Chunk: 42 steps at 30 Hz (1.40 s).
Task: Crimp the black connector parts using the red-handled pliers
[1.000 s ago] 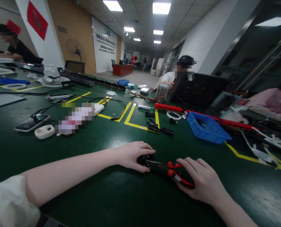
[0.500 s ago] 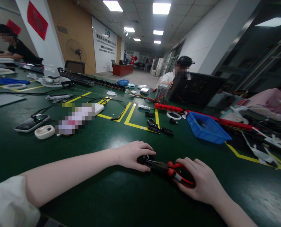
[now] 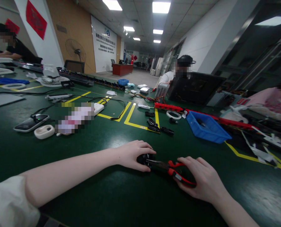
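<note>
My left hand (image 3: 134, 155) is closed around a small dark part (image 3: 144, 158) on the green table (image 3: 102, 192); the fingers hide much of it, and I cannot make out its kind. In my right hand (image 3: 203, 179) are long-nose pliers (image 3: 172, 170) with red and black handles. Their handles are spread, with my fingers on the upper one and my thumb by the lower one. The plier tips reach to the dark part between my left thumb and fingers. Whether the jaws grip it is too small to tell.
Several black parts (image 3: 153, 124) lie beyond my hands by yellow tape. A blue bin (image 3: 206, 127) stands to the right, near a white ring (image 3: 173, 115). On the left are a black device (image 3: 31, 123), a white case (image 3: 44, 131) and cables. Other people sit around the table.
My hands, the dark part and the pliers stay almost where they were; the plier handles look slightly wider apart. Across the table, a person's head has shifted a little.
</note>
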Tool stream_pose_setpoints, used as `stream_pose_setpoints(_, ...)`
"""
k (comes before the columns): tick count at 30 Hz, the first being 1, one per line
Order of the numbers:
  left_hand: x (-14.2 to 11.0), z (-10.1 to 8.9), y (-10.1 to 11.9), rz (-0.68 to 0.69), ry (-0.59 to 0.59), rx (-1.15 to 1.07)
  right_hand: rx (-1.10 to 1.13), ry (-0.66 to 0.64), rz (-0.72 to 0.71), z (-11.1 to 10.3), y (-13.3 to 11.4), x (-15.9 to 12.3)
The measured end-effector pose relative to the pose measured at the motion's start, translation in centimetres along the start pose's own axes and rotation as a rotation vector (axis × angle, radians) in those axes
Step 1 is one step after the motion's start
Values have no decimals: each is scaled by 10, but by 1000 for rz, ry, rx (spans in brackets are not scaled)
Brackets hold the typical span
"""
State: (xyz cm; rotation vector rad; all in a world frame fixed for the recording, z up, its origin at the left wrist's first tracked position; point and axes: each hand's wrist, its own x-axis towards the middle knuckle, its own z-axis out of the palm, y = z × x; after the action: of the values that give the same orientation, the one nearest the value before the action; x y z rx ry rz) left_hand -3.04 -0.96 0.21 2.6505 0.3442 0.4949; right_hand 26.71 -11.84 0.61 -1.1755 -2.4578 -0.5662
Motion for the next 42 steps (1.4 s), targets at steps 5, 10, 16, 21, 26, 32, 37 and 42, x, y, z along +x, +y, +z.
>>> stream_pose_setpoints(5, 0, -2, 1, 12, -16, 17, 19, -9, 8, 1, -1, 0)
stream_pose_setpoints(10, 1, -4, 2, 0, -39, 20, 11, -38, 13, -1, -3, 2)
stream_pose_setpoints(16, 0, -2, 1, -1, -49, 29, 75, -83, 62, -1, -5, 4)
stream_pose_setpoints(21, 0, -1, 0, 3, -37, 28, 140, -122, 124, 1, -5, 4)
stream_pose_setpoints(26, 1, -2, 1, -1, -33, 28, 178, -156, 171, 1, -6, 4)
stream_pose_setpoints(32, 1, -2, 2, 12, -37, 63, 105, -93, 124, 0, -7, 5)
stream_pose_setpoints(37, 0, 0, 2, 15, -33, 95, -70, 24, 0, -4, -11, 8)
stream_pose_setpoints(42, 0, 0, 3, 20, -37, 111, -93, 47, -17, -5, -12, 9)
